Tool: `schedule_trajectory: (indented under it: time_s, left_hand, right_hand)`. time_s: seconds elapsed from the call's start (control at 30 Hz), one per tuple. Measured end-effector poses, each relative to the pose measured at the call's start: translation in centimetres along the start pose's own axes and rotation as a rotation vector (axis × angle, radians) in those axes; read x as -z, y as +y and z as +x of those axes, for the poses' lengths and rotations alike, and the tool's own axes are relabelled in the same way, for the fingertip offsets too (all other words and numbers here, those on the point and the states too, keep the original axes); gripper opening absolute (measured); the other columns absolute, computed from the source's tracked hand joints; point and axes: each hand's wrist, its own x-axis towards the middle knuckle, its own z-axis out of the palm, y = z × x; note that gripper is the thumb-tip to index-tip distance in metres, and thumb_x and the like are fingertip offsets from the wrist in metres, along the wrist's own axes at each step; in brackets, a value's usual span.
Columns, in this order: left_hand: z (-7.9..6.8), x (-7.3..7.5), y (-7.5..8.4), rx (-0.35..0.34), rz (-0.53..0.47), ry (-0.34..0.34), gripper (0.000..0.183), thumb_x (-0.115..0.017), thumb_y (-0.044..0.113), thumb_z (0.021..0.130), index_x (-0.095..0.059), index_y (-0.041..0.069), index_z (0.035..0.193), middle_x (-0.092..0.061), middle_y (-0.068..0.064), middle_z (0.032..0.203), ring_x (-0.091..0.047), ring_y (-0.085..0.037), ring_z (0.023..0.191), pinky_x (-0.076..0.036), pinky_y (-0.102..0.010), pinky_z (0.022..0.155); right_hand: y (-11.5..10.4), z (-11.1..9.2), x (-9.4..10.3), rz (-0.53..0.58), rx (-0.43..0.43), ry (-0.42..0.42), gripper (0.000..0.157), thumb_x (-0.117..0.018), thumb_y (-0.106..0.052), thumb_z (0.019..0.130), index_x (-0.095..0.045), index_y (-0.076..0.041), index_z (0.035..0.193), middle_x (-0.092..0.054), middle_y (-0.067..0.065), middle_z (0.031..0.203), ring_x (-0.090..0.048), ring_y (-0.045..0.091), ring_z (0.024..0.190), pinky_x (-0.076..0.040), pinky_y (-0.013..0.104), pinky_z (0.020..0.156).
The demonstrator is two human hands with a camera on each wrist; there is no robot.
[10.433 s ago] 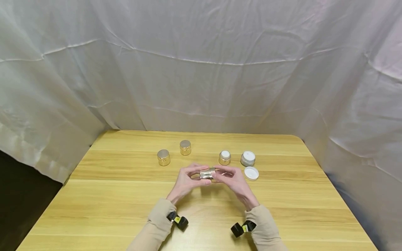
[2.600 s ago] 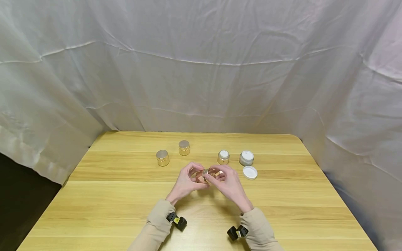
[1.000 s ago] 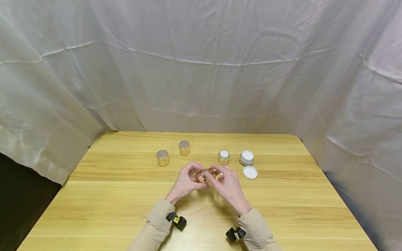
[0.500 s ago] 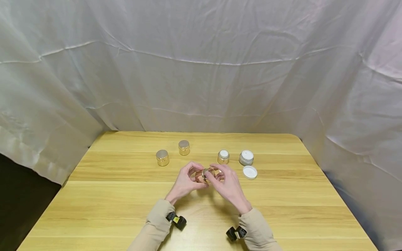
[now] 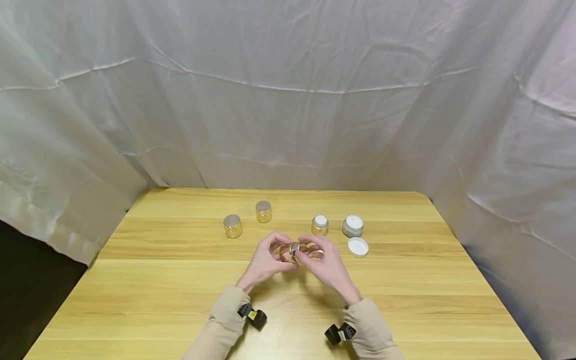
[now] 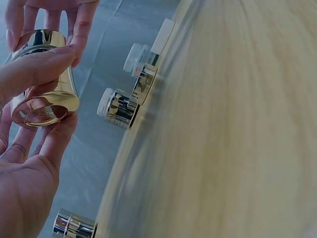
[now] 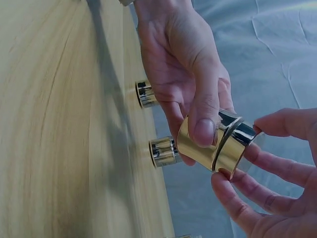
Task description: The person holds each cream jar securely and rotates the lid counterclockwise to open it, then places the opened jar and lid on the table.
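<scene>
Both hands meet round a shiny gold cosmetic jar (image 5: 286, 254), held tilted above the table. My left hand (image 5: 263, 262) grips the jar's body between thumb and fingers. In the right wrist view, its thumb presses the gold side. At the other end, my right hand (image 5: 328, 265) pinches the gold lid (image 7: 236, 148) with thumb and fingertips. A ring-like seam circles the jar beside the lid. The left wrist view shows the jar's base, shiny and reflective. The fingers hide part of the jar in every view.
Two closed gold jars (image 5: 232, 227) stand at the back left of the wooden table (image 5: 157, 295). Back right are a gold jar with a white top (image 5: 320, 225), a pale jar with a white top (image 5: 353, 227) and a white lid (image 5: 358, 247). A grey curtain (image 5: 288, 125) surrounds the table.
Since the oldest frame the jar has turned so its lid end faces more towards me. Over the last second my right fingers have shifted slightly on the lid, while the left hand stays put.
</scene>
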Motion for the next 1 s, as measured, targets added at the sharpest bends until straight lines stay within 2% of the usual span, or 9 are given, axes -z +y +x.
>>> schedule_trajectory:
  time_s: [0.23,0.4,0.5,0.7,1.0]
  left_hand:
    - [-0.07,0.0,0.03,-0.004,0.004,-0.003,0.056,-0.081,-0.012,0.068,-0.054,-0.008,0.116,-0.055,-0.026,0.129,-0.059,-0.017,0.116,-0.057,-0.034,0.104]
    - [-0.1,-0.01,0.07,-0.002,0.01,-0.006,0.056,-0.081,-0.012,0.068,-0.054,-0.007,0.117,-0.056,-0.026,0.129,-0.059,-0.019,0.116,-0.056,-0.038,0.105]
    - [-0.12,0.02,0.06,-0.003,0.015,-0.006,0.056,-0.081,-0.011,0.068,-0.054,-0.007,0.116,-0.056,-0.025,0.128,-0.059,-0.019,0.116,-0.056,-0.04,0.105]
    - [-0.12,0.08,0.08,0.007,0.024,-0.002,0.056,-0.082,-0.01,0.068,-0.055,-0.006,0.117,-0.057,-0.024,0.128,-0.059,-0.025,0.119,-0.055,-0.042,0.106]
    - [-0.03,0.19,0.01,0.038,0.04,0.023,0.057,-0.083,-0.01,0.066,-0.057,-0.003,0.116,-0.059,-0.019,0.129,-0.058,-0.028,0.123,-0.054,-0.042,0.108]
  right_hand:
    - [-0.17,0.02,-0.1,-0.075,-0.053,0.032,0.029,-0.076,-0.025,0.089,-0.073,-0.009,0.113,-0.073,0.013,0.111,-0.071,0.018,0.082,-0.061,0.021,0.07]
    - [-0.25,-0.05,-0.08,-0.055,-0.047,0.023,0.028,-0.078,-0.018,0.087,-0.073,-0.007,0.112,-0.072,0.013,0.108,-0.071,0.018,0.08,-0.06,0.018,0.068]
    - [-0.14,-0.07,0.04,-0.024,-0.023,0.004,0.031,-0.078,-0.011,0.085,-0.071,-0.004,0.114,-0.071,0.015,0.109,-0.071,0.022,0.084,-0.062,0.021,0.072]
    - [0.26,0.06,0.23,0.019,0.063,-0.044,0.036,-0.077,0.001,0.082,-0.068,0.002,0.117,-0.068,0.019,0.113,-0.071,0.032,0.097,-0.063,0.036,0.089]
    - [0.1,0.05,0.52,0.001,0.126,-0.063,0.04,-0.077,0.003,0.081,-0.066,0.004,0.119,-0.066,0.017,0.115,-0.068,0.032,0.097,-0.061,0.044,0.095]
